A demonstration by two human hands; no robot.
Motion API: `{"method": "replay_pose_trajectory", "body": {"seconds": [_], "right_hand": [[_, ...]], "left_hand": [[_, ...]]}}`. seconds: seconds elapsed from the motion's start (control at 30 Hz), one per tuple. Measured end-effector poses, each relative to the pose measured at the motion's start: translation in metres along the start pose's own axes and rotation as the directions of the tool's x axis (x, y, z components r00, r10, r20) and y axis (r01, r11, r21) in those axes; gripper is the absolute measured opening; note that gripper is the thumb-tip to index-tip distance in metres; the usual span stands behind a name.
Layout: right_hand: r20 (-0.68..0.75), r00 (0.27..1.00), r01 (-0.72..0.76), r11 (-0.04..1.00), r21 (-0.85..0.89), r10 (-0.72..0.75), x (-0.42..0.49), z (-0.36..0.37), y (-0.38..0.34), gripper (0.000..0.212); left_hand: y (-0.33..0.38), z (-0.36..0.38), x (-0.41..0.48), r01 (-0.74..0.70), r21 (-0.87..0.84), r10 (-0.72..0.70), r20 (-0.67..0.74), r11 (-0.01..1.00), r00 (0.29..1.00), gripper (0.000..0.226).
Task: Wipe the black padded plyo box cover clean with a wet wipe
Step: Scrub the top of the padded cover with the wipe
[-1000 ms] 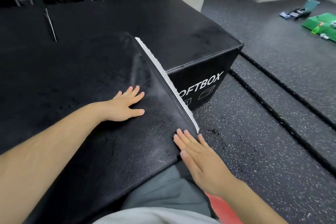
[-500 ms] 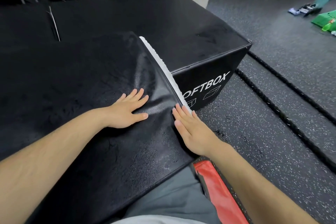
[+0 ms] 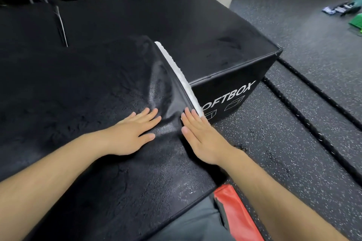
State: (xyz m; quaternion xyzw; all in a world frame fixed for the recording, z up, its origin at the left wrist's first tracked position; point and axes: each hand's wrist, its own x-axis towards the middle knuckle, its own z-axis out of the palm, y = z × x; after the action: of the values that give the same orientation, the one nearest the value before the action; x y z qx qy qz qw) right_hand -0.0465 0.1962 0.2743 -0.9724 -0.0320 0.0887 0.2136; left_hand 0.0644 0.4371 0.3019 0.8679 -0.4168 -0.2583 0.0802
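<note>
Both palms lie flat, fingers straight, holding nothing: the left hand (image 3: 135,133) on top of the cover (image 3: 94,92), the right hand (image 3: 199,137) against its edge beside the white strip (image 3: 176,72). The cover sits against the box (image 3: 231,76). No wipe is in sight, and its dusty surface suggests the wiping is unfinished.

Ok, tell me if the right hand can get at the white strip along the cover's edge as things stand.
Probably yes: the right hand lies open along the cover, fingertips at the near end of the white strip, nothing between them.
</note>
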Motion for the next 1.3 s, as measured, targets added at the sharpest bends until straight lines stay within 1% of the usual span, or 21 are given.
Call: {"method": "replay_pose_trajectory", "body": {"seconds": [0.07,0.17,0.23,0.27,0.33,0.4,0.43,0.5,0.6,0.67,0.7,0.77,0.83,0.9,0.97,1.0,1.07,1.13,1.2,1.23,1.3], "right_hand": [[0.015,0.999,0.036,0.999,-0.036,-0.035,-0.020,0.005,-0.002,0.059],[0.037,0.999,0.015,0.997,-0.078,-0.012,0.000,0.002,-0.008,0.063],[0.010,1.000,-0.016,0.997,-0.070,0.016,0.036,-0.002,-0.015,0.064],[-0.020,0.999,-0.031,0.998,-0.059,0.030,0.052,-0.002,-0.019,0.064],[-0.060,0.996,-0.061,0.997,-0.047,0.058,0.063,0.002,-0.028,0.068],[-0.055,0.998,0.006,0.997,-0.081,-0.011,0.049,0.014,-0.041,0.074],[-0.039,0.998,0.051,0.994,-0.097,-0.055,0.038,0.017,-0.045,0.076],[-0.005,0.997,0.081,0.988,-0.128,-0.083,0.041,0.013,-0.038,0.076],[-0.057,0.998,0.002,0.986,-0.169,-0.012,0.087,-0.008,-0.019,0.070],[-0.111,0.993,-0.058,0.990,-0.129,0.044,0.107,-0.010,-0.020,0.069],[-0.129,0.991,-0.059,0.992,-0.109,0.045,0.108,-0.004,-0.025,0.071],[-0.128,0.992,-0.007,0.994,-0.112,-0.007,0.095,0.010,-0.037,0.075],[-0.103,0.992,0.050,0.988,-0.144,-0.066,0.084,0.015,-0.029,0.071],[-0.167,0.982,0.065,0.986,-0.150,-0.090,0.084,0.010,-0.013,0.066],[-0.255,0.965,0.034,0.995,-0.097,-0.058,0.084,0.010,-0.007,0.068],[-0.270,0.962,0.029,0.997,-0.074,-0.048,0.083,0.013,-0.007,0.067],[-0.322,0.945,0.024,0.994,-0.104,-0.056,0.080,0.022,-0.011,0.060],[-0.431,0.900,0.021,0.994,-0.105,-0.065,0.082,0.021,-0.010,0.047],[-0.556,0.827,0.046,0.996,-0.082,-0.084,0.091,0.015,-0.007,0.035],[-0.562,0.821,0.063,0.994,-0.087,-0.101,0.096,0.010,-0.008,0.034],[-0.530,0.837,0.079,0.989,-0.125,-0.134,0.114,-0.001,-0.009,0.033]], "left_hand": [[-0.009,-0.001,-0.003,-0.030,-0.036,0.028,-0.062,0.999,0.998,0.052],[-0.019,-0.015,0.012,-0.048,-0.032,0.037,-0.282,0.998,0.959,0.045],[-0.024,-0.029,0.029,0.006,0.010,-0.002,-0.349,1.000,0.937,0.053],[-0.028,-0.036,0.036,0.067,0.048,-0.047,-0.335,0.997,0.941,0.064],[-0.033,-0.042,0.045,0.193,0.155,-0.150,-0.252,0.969,0.956,0.091],[-0.038,-0.041,0.047,0.246,0.192,-0.215,-0.166,0.950,0.962,0.103],[-0.039,-0.040,0.048,0.249,0.190,-0.224,-0.145,0.950,0.964,0.104],[-0.040,-0.040,0.050,0.249,0.198,-0.226,-0.135,0.948,0.965,0.103],[-0.041,-0.043,0.054,0.254,0.203,-0.230,-0.137,0.946,0.964,0.102],[-0.042,-0.041,0.053,0.256,0.192,-0.233,-0.137,0.947,0.963,0.103],[-0.042,-0.039,0.052,0.258,0.189,-0.234,-0.137,0.948,0.962,0.103],[-0.042,-0.037,0.052,0.257,0.201,-0.234,-0.133,0.945,0.963,0.102],[-0.042,-0.036,0.055,0.259,0.205,-0.237,-0.126,0.944,0.963,0.102],[-0.042,-0.037,0.056,0.265,0.196,-0.245,-0.121,0.944,0.962,0.102],[-0.042,-0.036,0.055,0.265,0.187,-0.247,-0.114,0.946,0.962,0.103],[-0.042,-0.037,0.055,0.262,0.181,-0.245,-0.109,0.948,0.963,0.103],[-0.042,-0.037,0.055,0.259,0.164,-0.244,-0.106,0.952,0.964,0.102],[-0.042,-0.038,0.057,0.256,0.149,-0.243,-0.098,0.955,0.965,0.102],[-0.042,-0.039,0.057,0.257,0.144,-0.245,-0.097,0.956,0.965,0.102],[-0.042,-0.039,0.057,0.257,0.144,-0.244,-0.098,0.956,0.965,0.102],[-0.041,-0.040,0.057,0.257,0.145,-0.244,-0.101,0.955,0.965,0.101]]}}
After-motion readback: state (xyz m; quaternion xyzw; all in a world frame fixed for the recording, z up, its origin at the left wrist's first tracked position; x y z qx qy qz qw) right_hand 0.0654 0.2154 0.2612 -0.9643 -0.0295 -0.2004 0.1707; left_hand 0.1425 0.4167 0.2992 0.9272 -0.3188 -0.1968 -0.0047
